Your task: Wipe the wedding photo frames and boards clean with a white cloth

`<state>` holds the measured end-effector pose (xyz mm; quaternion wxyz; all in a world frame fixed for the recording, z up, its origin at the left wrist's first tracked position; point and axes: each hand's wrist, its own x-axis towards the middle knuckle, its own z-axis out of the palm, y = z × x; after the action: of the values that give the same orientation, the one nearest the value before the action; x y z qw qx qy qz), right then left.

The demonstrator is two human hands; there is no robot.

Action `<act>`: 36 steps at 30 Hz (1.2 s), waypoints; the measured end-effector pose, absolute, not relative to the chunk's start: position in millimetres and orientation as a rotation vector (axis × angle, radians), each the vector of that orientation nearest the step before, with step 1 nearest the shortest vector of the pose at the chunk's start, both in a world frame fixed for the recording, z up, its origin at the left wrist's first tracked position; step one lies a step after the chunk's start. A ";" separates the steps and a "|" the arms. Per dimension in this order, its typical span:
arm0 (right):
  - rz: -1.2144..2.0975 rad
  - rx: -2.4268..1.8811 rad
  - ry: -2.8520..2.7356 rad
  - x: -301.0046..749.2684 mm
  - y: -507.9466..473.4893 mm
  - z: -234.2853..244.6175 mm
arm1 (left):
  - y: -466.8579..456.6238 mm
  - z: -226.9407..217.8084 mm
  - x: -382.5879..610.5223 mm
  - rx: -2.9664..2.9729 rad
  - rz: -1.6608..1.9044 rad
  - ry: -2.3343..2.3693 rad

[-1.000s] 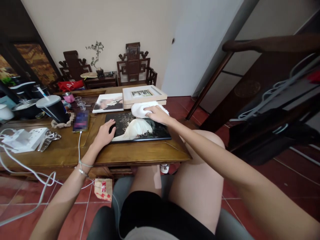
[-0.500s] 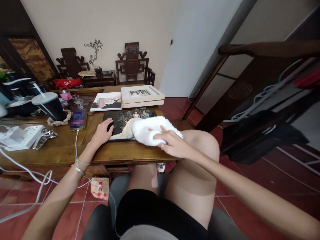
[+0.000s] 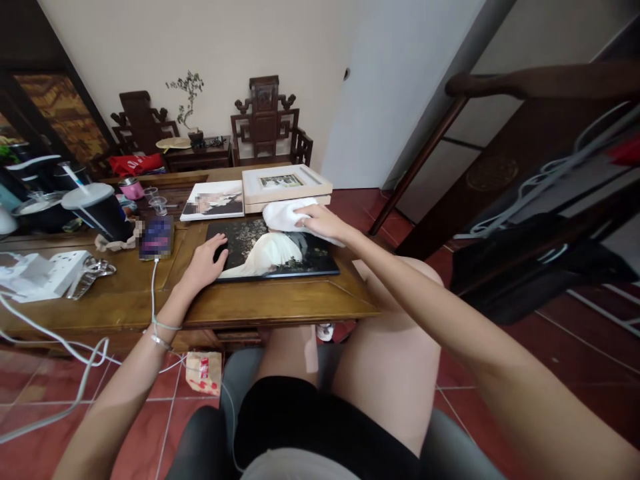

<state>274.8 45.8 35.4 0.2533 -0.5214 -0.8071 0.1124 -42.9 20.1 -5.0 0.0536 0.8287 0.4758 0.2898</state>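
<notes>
A dark photo panel [image 3: 310, 263] showing a pale gown lies flat near the front edge of the wooden table. My left hand [image 3: 207, 260] rests on its left edge, fingers stretched out and holding nothing. Over the panel's far side, my right hand [image 3: 320, 221] grips a fluffy white cloth [image 3: 283, 215], which covers part of the picture's top. Just behind are a white-edged photo panel [image 3: 213, 200] and a stack of pale frames [image 3: 287, 183], close to the cloth.
Left on the table [image 3: 280, 303] stand a dark cup with a straw [image 3: 97, 210], a phone [image 3: 156, 238] on a charging cable and a white power strip [image 3: 55, 273]. A wooden chair [image 3: 267, 120] is behind. A paper bag [image 3: 204, 373] lies on the tiled floor.
My right hand has carried the cloth from the panel's near right part to its far edge, uncovering the lower right of the picture. My left hand has stayed in place.
</notes>
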 end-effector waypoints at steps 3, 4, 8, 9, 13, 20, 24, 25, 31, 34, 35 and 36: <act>0.228 -1.389 -2.266 271.2 37.0 27.6 | 20.0 -5.4 -42.7 2.514 0.894 1.454; 0.207 -1.370 -2.307 270.0 27.9 23.9 | 20.1 -5.7 -42.5 2.517 0.895 1.458; 0.171 -1.249 -2.437 268.7 -28.6 11.6 | 21.1 -7.7 -41.8 2.530 0.898 1.472; 0.174 -1.214 -2.461 269.1 -45.4 11.2 | 21.5 -8.5 -41.6 2.530 0.900 1.474; 0.256 -1.144 -2.523 268.2 -102.5 26.8 | 22.2 -11.4 -41.0 2.532 0.903 1.474; 0.386 -1.315 -2.360 252.2 -64.9 58.8 | 20.2 -11.0 -41.1 2.519 0.920 1.469; 0.388 -1.358 -2.295 240.3 5.8 52.5 | 19.9 -9.6 -41.6 2.518 0.911 1.466; 0.366 -1.371 -2.284 237.5 19.5 49.4 | 19.8 -9.3 -41.6 2.518 0.909 1.466; 0.151 -1.339 -2.364 228.3 31.8 27.2 | 19.1 -8.1 -41.2 2.504 0.901 1.475; 0.163 -1.254 -2.433 229.6 -2.0 19.6 | 19.3 -8.7 -40.8 2.501 0.892 1.479; 0.179 -1.223 -2.443 230.6 -16.9 18.9 | 19.5 -9.0 -40.7 2.500 0.892 1.481; 0.196 -1.197 -2.449 231.6 -32.6 19.5 | 19.7 -9.4 -40.5 2.499 0.893 1.483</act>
<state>231.6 -32.6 19.5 0.2027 -0.4289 -0.8775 0.0704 -40.5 19.7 -9.4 0.0506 0.8210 0.4872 0.2932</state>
